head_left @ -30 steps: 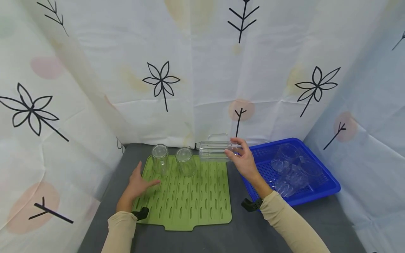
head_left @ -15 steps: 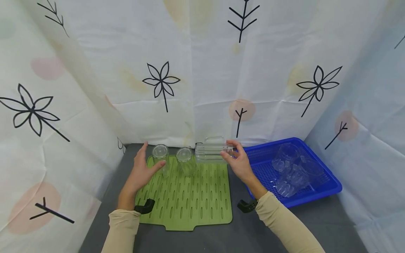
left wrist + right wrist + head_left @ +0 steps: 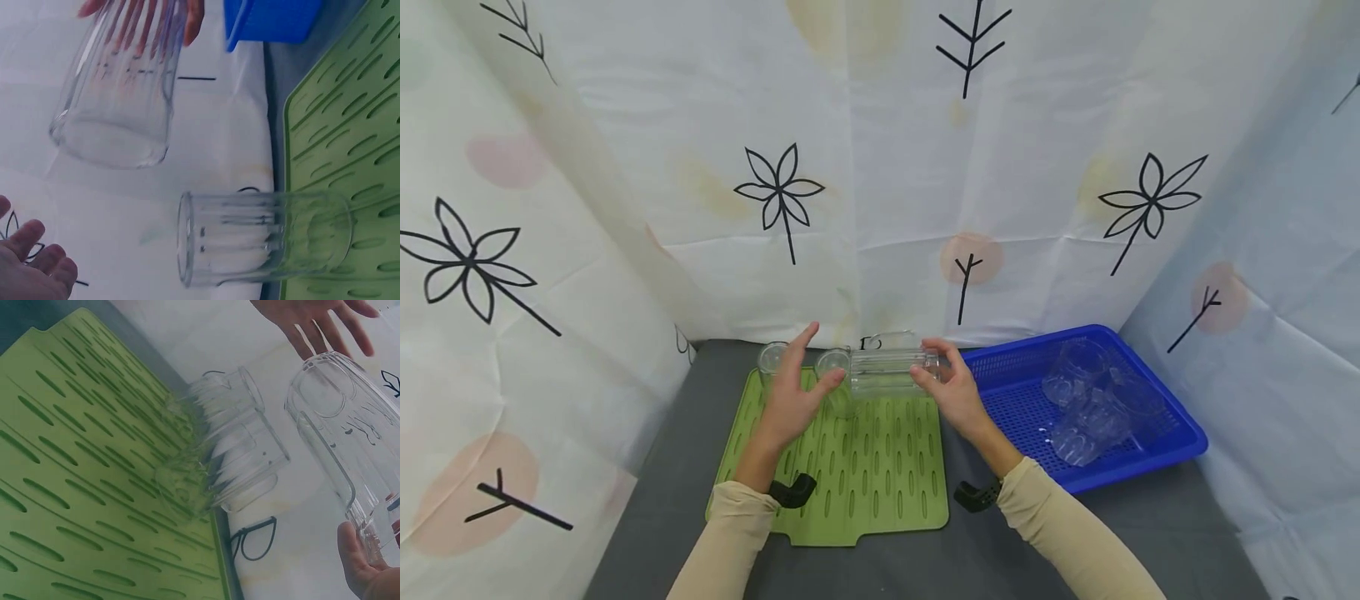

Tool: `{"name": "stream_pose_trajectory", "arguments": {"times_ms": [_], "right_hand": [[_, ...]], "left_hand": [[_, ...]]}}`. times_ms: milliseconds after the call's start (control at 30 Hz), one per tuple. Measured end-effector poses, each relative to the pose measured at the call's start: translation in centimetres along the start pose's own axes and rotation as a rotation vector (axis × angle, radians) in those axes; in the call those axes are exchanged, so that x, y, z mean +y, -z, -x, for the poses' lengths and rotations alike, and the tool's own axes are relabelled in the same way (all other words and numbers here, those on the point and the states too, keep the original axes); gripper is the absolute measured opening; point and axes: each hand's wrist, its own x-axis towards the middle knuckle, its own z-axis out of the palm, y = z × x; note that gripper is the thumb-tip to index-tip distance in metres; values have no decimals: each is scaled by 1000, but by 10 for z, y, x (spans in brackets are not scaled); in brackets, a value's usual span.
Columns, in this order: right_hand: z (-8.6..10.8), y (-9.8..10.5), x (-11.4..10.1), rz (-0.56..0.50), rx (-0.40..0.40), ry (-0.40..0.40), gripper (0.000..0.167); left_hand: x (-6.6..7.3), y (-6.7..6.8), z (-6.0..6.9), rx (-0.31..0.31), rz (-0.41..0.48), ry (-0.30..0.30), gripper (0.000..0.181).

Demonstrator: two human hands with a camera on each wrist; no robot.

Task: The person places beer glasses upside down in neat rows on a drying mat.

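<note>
My right hand (image 3: 953, 392) holds a clear ribbed glass mug (image 3: 886, 372) on its side at the mouth end, above the far part of the green mat (image 3: 880, 483). The mug's handle points up and away. My left hand (image 3: 790, 400) reaches toward its base with spread fingers; in the left wrist view a gap shows between fingers and mug (image 3: 119, 112). Two more glass mugs stand upside down on the mat, one at the far left (image 3: 771, 357), partly behind my left hand, the other (image 3: 831, 361) close beside the held mug's base.
A blue plastic basket (image 3: 1138, 473) stands to the right of the mat, with several clear glass vessels (image 3: 1090, 421) lying in it. A patterned white cloth (image 3: 902, 183) hangs close behind the mat and along both sides. The table (image 3: 880, 575) is dark grey.
My left hand has moved right and up, from beside the leftmost mug to near the held mug's base. My right hand has carried its mug slightly left and toward me.
</note>
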Motion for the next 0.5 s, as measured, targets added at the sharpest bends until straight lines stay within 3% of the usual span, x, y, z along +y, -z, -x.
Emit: {"name": "stream_pose_trajectory", "arguments": {"times_ms": [233,500], "right_hand": [[4,-9,-3,-1,-21,2,53],[4,-18,-8,-46,-34,2,52]], "left_hand": [[-2,-20,-2,-60,45,-61,82],[-3,-30,-1,-97,70,-21,83]]}}
